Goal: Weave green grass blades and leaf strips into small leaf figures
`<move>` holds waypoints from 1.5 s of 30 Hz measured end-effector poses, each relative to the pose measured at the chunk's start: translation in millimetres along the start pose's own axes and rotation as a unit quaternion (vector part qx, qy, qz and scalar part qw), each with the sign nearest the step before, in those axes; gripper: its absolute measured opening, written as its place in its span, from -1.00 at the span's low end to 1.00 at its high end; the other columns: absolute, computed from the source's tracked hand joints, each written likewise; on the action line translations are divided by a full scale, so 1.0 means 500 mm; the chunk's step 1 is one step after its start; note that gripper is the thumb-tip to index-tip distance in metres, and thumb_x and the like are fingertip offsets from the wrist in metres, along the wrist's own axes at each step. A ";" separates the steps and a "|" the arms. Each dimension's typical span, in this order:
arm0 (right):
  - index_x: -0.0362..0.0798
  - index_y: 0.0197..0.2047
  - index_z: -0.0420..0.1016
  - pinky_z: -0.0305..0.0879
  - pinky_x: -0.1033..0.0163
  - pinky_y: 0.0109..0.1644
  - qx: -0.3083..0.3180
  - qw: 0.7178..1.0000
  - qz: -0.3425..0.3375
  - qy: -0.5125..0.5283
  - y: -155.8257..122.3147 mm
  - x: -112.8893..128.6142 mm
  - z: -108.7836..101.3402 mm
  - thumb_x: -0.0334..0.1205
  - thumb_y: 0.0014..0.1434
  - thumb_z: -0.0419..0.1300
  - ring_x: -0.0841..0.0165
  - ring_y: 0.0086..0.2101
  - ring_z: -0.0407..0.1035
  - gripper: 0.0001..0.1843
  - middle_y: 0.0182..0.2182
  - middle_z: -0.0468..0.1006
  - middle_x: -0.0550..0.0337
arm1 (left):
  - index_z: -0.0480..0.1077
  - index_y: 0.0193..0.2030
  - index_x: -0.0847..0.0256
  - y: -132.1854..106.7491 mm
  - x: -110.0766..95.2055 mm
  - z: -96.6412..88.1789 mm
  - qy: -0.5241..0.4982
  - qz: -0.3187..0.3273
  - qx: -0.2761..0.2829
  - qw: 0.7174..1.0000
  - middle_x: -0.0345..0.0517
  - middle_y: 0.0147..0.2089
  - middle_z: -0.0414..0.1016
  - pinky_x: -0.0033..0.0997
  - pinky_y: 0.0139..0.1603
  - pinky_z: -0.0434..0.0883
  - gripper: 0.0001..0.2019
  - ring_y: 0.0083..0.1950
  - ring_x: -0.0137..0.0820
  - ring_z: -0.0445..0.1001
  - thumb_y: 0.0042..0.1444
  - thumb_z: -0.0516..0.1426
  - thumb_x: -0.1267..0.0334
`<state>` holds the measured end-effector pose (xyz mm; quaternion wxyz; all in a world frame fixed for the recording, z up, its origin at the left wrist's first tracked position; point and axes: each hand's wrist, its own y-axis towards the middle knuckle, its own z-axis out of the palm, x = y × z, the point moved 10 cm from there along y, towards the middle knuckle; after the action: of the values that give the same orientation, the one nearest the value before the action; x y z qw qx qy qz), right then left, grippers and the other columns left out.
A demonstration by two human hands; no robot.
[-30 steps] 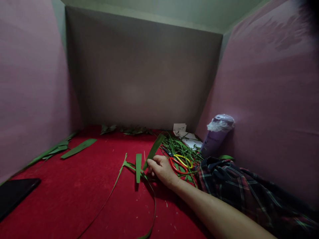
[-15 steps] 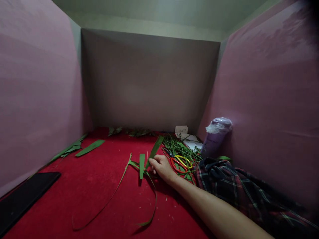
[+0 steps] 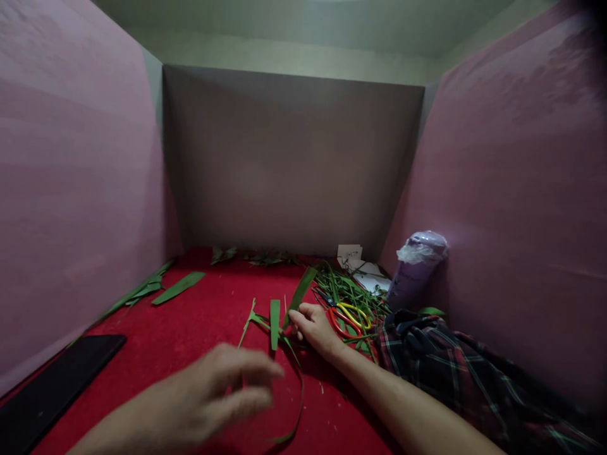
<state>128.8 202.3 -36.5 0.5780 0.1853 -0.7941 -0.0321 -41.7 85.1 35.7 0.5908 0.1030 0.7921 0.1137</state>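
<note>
Right hand [image 3: 312,326] pinches a green leaf strip [image 3: 302,291] slanting away beyond the loosely spread left hand [image 3: 215,387].

dim | soft glow on ceiling [image 3: 332,18] | left hand [image 3: 213,385] blurred | upper-right corner blackened

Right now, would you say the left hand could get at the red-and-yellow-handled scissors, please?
Probably not directly: the right hand, pinching a green leaf strip, and its forearm seem to lie between the left hand and the scissors.
</note>
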 end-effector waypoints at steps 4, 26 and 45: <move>-0.10 -0.64 0.20 0.02 0.42 -0.63 -0.005 1.000 0.003 -0.012 -0.002 -0.001 0.000 -0.15 0.09 0.02 0.52 -0.69 0.15 -0.67 -0.76 0.25 0.32 | 0.47 -0.43 0.21 0.157 -0.016 0.093 0.014 -0.001 0.175 0.985 -0.10 -0.51 0.47 -0.44 -0.47 0.31 -0.79 -0.50 -0.40 0.38 -0.04 0.09 0.15; -0.12 -0.52 0.28 -0.03 0.44 -0.71 0.137 0.984 0.077 0.088 -0.028 0.073 0.049 0.05 0.09 0.04 0.51 -0.69 0.18 -0.61 -0.63 0.41 0.23 | 0.38 -0.29 0.23 0.179 0.100 -0.021 -0.024 0.067 -0.126 0.989 -0.19 -0.49 0.42 -0.41 -0.24 0.32 -0.83 -0.40 -0.41 0.40 0.05 0.05 0.21; -0.13 -0.56 0.26 -0.05 0.49 -0.73 0.211 0.963 0.114 0.121 -0.054 0.087 0.142 -0.16 0.08 0.02 0.59 -0.75 0.10 -0.73 -0.68 0.38 0.27 | 0.40 -0.36 0.31 0.152 0.106 0.100 -0.260 -0.086 0.130 0.953 -0.09 -0.46 0.41 -0.45 -0.41 0.28 -0.62 -0.45 -0.43 0.36 0.13 -0.06 0.04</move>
<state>58.1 151.0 -27.7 0.6176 0.2137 -0.7227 0.2249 -6.7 176.1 -3.7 0.7657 0.1367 0.6244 -0.0719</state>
